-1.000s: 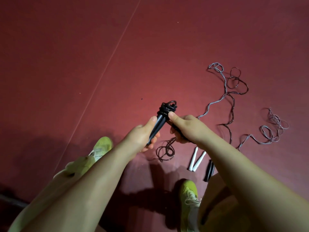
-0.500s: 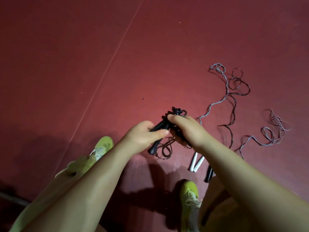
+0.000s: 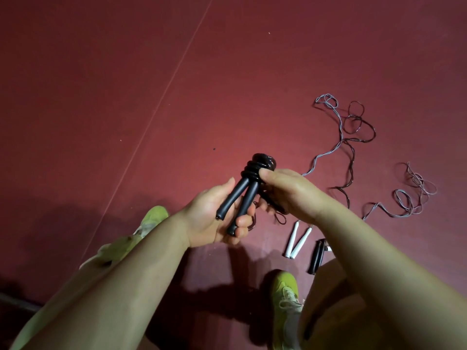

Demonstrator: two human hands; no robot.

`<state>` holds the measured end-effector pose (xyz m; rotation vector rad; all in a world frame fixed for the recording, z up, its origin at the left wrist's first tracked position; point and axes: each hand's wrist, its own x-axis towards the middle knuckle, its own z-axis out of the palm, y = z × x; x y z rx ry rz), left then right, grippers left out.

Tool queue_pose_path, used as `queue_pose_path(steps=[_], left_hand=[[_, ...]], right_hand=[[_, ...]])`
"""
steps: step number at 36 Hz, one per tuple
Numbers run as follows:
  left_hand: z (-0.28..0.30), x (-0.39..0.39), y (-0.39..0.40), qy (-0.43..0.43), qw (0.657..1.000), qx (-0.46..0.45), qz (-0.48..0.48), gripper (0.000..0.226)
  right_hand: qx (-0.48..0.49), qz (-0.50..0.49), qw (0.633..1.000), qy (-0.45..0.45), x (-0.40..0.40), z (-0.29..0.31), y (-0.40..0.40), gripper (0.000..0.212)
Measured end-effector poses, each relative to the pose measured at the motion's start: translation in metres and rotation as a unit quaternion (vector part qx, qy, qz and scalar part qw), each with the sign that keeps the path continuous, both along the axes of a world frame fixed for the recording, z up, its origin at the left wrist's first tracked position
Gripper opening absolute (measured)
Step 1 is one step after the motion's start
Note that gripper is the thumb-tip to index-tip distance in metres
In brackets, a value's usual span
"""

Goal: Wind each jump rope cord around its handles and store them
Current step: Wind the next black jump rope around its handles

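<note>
1. A dark red floor [image 3: 126, 84] was seen across the whole head view, crossed by a thin pale line [image 3: 161, 89] running from 12 o'clock down toward 8 o'clock.
2. Two loose ropes were seen lying unwound on the floor at 3 o'clock of the hands: a grey cord [image 3: 414, 195] and a dark cord [image 3: 361, 125], tangled together in places. Both were judged as not yet started.
3. The left hand [image 3: 214, 218] was seen palm up at frame centre, its fingers curled round the lower ends of a pair of black handles [image 3: 240, 200], which splayed apart at the bottom.
4. The right hand [image 3: 290, 193] was seen just at 3 o'clock of the handles, thumb pressed against the wound black cord [image 3: 260, 168]; a short loose tail appeared to be held under it, though the fingers were mostly hidden.
5. The wound coils were seen bunched at the top of the handles, at 12 o'clock of the left hand. This rope was judged nearly wound; only a small dangling loop [image 3: 280, 218] was left.
6. White handles [image 3: 298, 239] and a second pair of dark handles [image 3: 317, 256] were seen on the floor at 5 o'clock of the hands.
7. No storage place was shown, so storing was judged still outstanding for all three ropes.
</note>
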<state>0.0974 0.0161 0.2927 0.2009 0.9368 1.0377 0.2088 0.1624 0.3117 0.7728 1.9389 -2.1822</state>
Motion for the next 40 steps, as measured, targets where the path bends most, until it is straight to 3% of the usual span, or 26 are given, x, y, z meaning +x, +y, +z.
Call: queue_pose_path(steps=[4,9,21,27,34,40], left_hand=[[-0.004,0.005,0.004,0.087,0.995,-0.032,0.022,0.06],[-0.012,0.011,0.009,0.247,0.964,-0.071,0.07,0.059],[-0.009,0.011,0.016,0.314,0.939,-0.077,0.115,0.054],[-0.007,0.012,0.018,0.386,0.914,-0.051,0.115,0.049],[-0.014,0.013,0.015,0.564,0.824,-0.055,0.019,0.042],[-0.001,0.026,0.018,0.599,0.8,-0.032,-0.003,0.03]], right_hand=[[-0.011,-0.016,0.999,-0.047,0.004,-0.002,0.003,0.031],[0.058,-0.024,0.992,-0.113,0.005,-0.008,0.002,0.035],[0.145,-0.108,0.975,-0.129,0.001,-0.009,-0.004,0.047],[0.253,-0.097,0.95,-0.158,0.003,-0.006,-0.006,0.055],[0.147,-0.096,0.975,-0.135,0.019,0.007,-0.016,0.053],[0.128,-0.112,0.972,-0.161,0.04,0.018,-0.019,0.059]])
